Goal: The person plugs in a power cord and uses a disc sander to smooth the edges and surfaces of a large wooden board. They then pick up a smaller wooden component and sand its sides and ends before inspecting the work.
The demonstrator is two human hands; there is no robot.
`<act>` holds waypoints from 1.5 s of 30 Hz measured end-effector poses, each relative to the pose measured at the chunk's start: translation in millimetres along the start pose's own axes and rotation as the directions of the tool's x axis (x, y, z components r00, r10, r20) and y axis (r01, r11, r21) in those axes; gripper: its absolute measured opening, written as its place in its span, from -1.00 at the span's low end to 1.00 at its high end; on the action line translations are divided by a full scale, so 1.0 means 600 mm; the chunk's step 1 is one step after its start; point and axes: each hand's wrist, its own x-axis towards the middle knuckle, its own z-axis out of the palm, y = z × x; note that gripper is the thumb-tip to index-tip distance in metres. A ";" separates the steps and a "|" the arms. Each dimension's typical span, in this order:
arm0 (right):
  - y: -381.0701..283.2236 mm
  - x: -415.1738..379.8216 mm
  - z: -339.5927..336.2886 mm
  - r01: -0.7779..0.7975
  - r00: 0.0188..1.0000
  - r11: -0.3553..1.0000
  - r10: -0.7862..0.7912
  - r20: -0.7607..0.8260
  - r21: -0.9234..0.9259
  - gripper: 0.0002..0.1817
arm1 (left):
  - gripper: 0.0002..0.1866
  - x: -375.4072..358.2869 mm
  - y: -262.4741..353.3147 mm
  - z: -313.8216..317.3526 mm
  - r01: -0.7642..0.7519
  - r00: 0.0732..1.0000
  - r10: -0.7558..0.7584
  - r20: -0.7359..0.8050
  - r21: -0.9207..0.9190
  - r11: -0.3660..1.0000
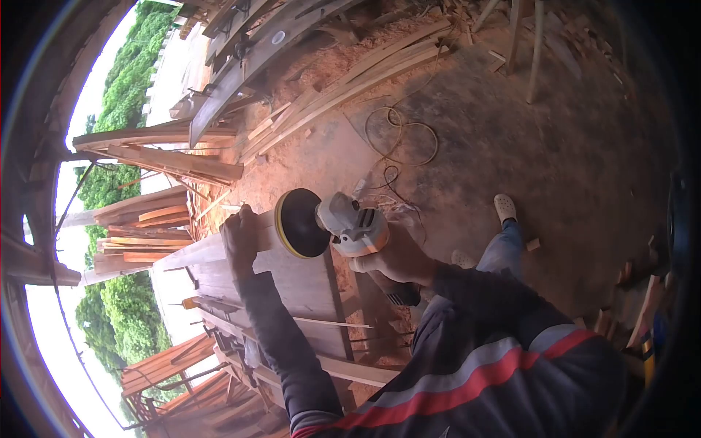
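Observation:
My right hand (398, 255) is wrapped round the body of a grey-white angle sander (352, 225). Its round black backing pad (298, 223) has a yellow rim and faces toward my left hand (241, 235). The fingers of that left hand are closed at the edge of a pale tan sheet (266, 231), which overlaps the pad's left side in this view. Below both hands lies a wide wooden board (299, 288) on the workbench.
A coiled cable (401, 136) lies on the dusty floor. Long planks (358, 80) and sawdust stretch along the back, near a long dark workbench (248, 62). Stacked timber (146, 226) stands at the left. My clog-covered foot (504, 207) is on the floor at right.

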 end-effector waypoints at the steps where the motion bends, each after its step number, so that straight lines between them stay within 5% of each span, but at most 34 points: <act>1: -0.006 0.000 -0.001 0.027 1.000 0.999 -0.027 0.000 -0.018 -0.53 | -0.58 0.002 0.000 -0.001 -0.006 1.000 0.006 0.010 -0.009 1.000; 4: 0.022 -0.006 -0.017 0.050 0.999 0.983 -0.051 -0.002 -0.178 -0.52 | -0.55 -0.002 -0.009 -0.004 -0.003 0.999 0.006 0.049 -0.067 0.998; 11: 0.079 -0.026 -0.043 -0.145 0.988 0.978 0.135 -0.076 -0.150 -0.59 | -0.52 -0.003 -0.014 -0.005 -0.049 0.998 0.052 0.036 -0.081 0.995; 13: 0.094 -0.030 -0.056 -0.189 0.981 0.966 0.179 -0.067 -0.179 -0.61 | -0.47 -0.003 -0.021 0.006 0.042 0.999 -0.042 0.006 -0.102 0.994; 22: 0.197 -0.050 -0.093 -0.453 0.861 0.863 0.488 -0.140 0.223 -0.61 | -0.41 0.001 -0.066 0.004 0.025 1.000 -0.025 0.001 -0.132 0.991; 34: 0.271 -0.042 -0.135 -0.543 0.739 0.727 0.652 -0.172 0.420 -0.65 | -0.44 -0.013 -0.051 -0.003 0.121 0.993 -0.119 0.022 -0.132 0.984; 40: 0.316 -0.033 -0.157 -0.608 0.597 0.550 0.792 -0.128 0.573 -0.66 | -0.45 -0.016 -0.037 -0.009 0.127 0.992 -0.127 0.006 -0.091 0.988; 45: 0.299 -0.031 -0.146 -0.592 0.642 0.575 0.760 -0.100 0.565 -0.68 | -0.47 -0.021 0.004 0.000 0.042 0.999 -0.043 -0.018 -0.040 0.998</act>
